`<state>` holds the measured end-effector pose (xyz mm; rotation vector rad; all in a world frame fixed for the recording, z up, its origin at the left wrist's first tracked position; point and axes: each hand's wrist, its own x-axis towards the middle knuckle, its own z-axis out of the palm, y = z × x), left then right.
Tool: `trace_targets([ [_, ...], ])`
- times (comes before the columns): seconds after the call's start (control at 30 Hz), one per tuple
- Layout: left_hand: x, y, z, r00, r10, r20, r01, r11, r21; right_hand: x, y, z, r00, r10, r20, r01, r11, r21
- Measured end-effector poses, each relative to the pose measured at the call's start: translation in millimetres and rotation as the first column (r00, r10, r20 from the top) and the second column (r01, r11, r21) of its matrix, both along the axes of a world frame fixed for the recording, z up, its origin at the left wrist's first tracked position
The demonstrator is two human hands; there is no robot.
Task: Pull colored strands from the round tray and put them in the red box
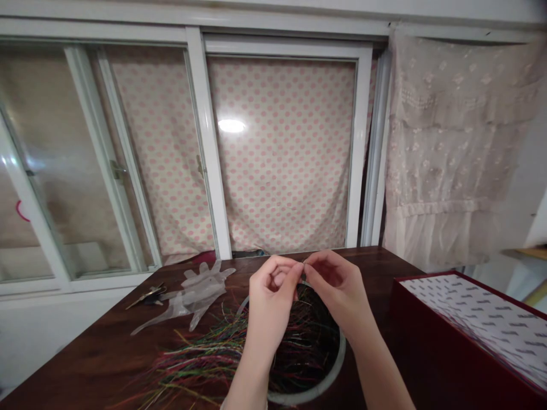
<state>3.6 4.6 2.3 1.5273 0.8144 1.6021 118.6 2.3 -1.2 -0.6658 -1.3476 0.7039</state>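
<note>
My left hand (280, 282) and my right hand (335, 282) meet at the fingertips above a round, pale-rimmed container (335, 370). Each one is closed in a pinch of thumb and forefinger. Whatever lies between the fingertips is too small to make out. Under and to the left of my hands spreads a bundle of thin, many-coloured wires (200, 359), red, green, yellow and white. Its right part lies over the container's dark inside; the loose ends fan out over the table to the left. My forearms hide part of the bundle and rim.
On the dark wooden table (98, 347), clear plastic gloves (200, 290) lie at the back left beside a bunch of keys (149, 295). A red box (453, 336) with a white patterned inside stands at the right. Behind the table are sliding windows (284, 154) and a lace curtain (453, 148).
</note>
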Motion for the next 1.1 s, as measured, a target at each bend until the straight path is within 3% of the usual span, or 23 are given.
trace_targets([
  [0.37,-4.2,2.0,1.5,0.998,-0.038,-0.046,0.038,0.999,-0.009,4.9,0.9,0.2,0.997,0.074,-0.016,-0.074,0.997,-0.012],
  [0.57,-13.9,3.1,2.0,0.983,-0.067,-0.17,0.062,0.997,-0.037,10.3,1.4,-0.1,0.993,0.114,0.044,-0.113,0.993,-0.022],
  [1.1,-16.8,7.0,1.1,0.964,-0.037,-0.262,0.015,0.996,-0.084,18.8,4.9,-2.7,0.972,-0.009,0.233,0.018,0.999,-0.036],
])
